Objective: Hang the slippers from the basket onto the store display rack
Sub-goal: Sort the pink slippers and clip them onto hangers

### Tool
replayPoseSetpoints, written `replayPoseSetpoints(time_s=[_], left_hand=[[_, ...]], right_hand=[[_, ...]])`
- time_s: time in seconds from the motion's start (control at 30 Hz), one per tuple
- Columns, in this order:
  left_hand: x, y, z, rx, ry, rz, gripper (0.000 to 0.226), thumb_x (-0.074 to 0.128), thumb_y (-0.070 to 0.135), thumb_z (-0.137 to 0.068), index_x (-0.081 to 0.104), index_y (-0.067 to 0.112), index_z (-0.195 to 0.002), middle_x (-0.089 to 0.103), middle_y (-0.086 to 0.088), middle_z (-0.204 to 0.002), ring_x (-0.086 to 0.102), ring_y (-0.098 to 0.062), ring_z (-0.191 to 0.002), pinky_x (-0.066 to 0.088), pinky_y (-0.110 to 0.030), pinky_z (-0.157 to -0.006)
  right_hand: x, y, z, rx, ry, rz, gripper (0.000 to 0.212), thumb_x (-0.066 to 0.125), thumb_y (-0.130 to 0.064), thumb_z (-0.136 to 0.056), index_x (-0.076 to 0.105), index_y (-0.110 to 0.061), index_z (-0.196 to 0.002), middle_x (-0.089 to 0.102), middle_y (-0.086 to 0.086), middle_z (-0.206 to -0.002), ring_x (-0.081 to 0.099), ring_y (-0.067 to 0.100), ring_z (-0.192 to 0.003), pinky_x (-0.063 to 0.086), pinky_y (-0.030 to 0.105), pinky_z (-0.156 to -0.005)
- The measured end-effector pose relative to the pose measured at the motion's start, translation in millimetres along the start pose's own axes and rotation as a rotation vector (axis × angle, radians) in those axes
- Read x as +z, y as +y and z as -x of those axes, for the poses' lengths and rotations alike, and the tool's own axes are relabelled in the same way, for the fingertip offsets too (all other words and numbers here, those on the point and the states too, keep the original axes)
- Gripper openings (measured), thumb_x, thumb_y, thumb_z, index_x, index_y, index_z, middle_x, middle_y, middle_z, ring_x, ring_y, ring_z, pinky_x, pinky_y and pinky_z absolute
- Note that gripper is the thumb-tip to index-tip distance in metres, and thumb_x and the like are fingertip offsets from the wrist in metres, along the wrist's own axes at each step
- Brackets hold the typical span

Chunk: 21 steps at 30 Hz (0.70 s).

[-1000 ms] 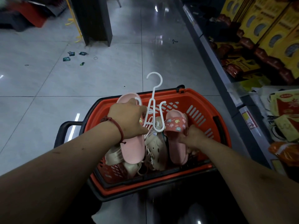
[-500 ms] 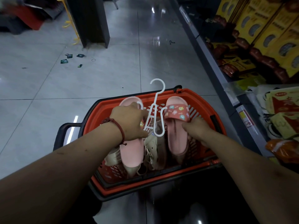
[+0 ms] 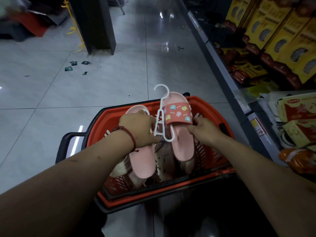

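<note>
An orange shopping basket [image 3: 206,106] stands on the floor in front of me with several slippers in it. My left hand [image 3: 138,129] grips a pink slipper [image 3: 142,159] together with the white plastic hanger [image 3: 162,117], whose hook points away from me. My right hand [image 3: 203,129] holds a second pink slipper [image 3: 181,130] by its side; its strap carries small cartoon patches. This slipper's toe lies against the hanger's right prong. Beige slippers [image 3: 164,158] lie underneath in the basket.
A store shelf [image 3: 222,69] with yellow boxes and red packets runs along the right. A dark pillar [image 3: 95,24] stands on the tiled floor ahead to the left, with small scraps of litter [image 3: 75,65] near it. The basket's black handle [image 3: 66,144] sticks out left.
My right hand has lifted the patterned pink slipper out of the basket and moved it up and forward against the hanger. The left hand stayed on the hanger and the other slipper.
</note>
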<state>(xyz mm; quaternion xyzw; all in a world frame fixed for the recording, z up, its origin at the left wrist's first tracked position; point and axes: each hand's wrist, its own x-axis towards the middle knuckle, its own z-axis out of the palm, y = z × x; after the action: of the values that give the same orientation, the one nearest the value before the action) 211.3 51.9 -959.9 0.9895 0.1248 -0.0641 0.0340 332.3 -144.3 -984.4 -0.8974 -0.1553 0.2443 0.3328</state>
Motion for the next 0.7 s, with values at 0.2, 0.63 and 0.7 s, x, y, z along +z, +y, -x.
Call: replayPoseSetpoints(time_s=[0.2,0.63,0.7], left_hand=[[-7,-7,-6,-0.090,0.161,0.099,0.042,0.055,0.073,-0.077,0.066,0.042,-0.103,0.046,0.006,-0.094,0.058,-0.020,-0.092,0.039,-0.028,-0.067],[-8,2,1,0.006,0.289,0.086,0.043,0.059,0.069,-0.081,0.069,0.036,-0.107,0.032,0.011,-0.096,0.044,-0.014,-0.075,0.035,-0.026,-0.057],[-7,-1,1,0.018,0.294,0.084,0.045,0.058,0.072,-0.081,0.068,0.038,-0.108,0.033,0.011,-0.097,0.043,-0.013,-0.073,0.035,-0.026,-0.056]], right_hand=[[4,5,1,0.000,-0.225,-0.003,0.020,0.055,-0.018,-0.090,0.057,-0.010,-0.108,0.072,0.021,-0.088,0.068,0.026,-0.063,0.050,0.034,-0.057],[7,-22,-6,-0.156,0.178,-0.119,0.026,0.066,-0.017,-0.091,0.060,-0.017,-0.116,0.064,-0.001,-0.096,0.065,0.020,-0.084,0.052,0.030,-0.071],[10,-30,-6,-0.131,0.144,-0.233,0.030,0.069,-0.025,-0.091,0.061,-0.019,-0.118,0.064,-0.001,-0.105,0.067,0.021,-0.082,0.053,0.029,-0.065]])
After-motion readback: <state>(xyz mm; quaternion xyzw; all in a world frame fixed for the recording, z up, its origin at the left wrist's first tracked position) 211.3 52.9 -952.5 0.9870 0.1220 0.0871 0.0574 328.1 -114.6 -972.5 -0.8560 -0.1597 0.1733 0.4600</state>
